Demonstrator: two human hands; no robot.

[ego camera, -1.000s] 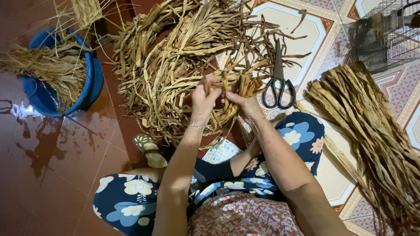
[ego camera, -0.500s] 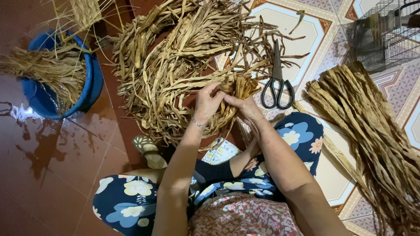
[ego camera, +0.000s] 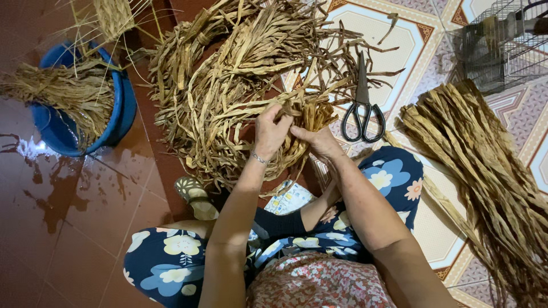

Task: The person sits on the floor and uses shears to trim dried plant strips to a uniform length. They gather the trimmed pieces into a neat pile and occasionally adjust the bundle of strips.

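Both the left hand [ego camera: 270, 130] and right hand [ego camera: 321, 141] have fingers closed on the dried fibre strips [ego camera: 308, 114], whose long axis runs away from the person toward the loose pile [ego camera: 228, 74].

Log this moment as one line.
left hand: gripping dried leaf strips | right hand: gripping same strips | scissors: on floor, untouched

Both hands, left hand [ego camera: 269, 132] and right hand [ego camera: 319, 141], pinch dried fibre strips [ego camera: 240, 74] beside black scissors [ego camera: 362, 105].

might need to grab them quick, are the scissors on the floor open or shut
Shut. The scissors lie on the patterned tile with blades together in one point and the two black handle loops side by side, right of the hands.
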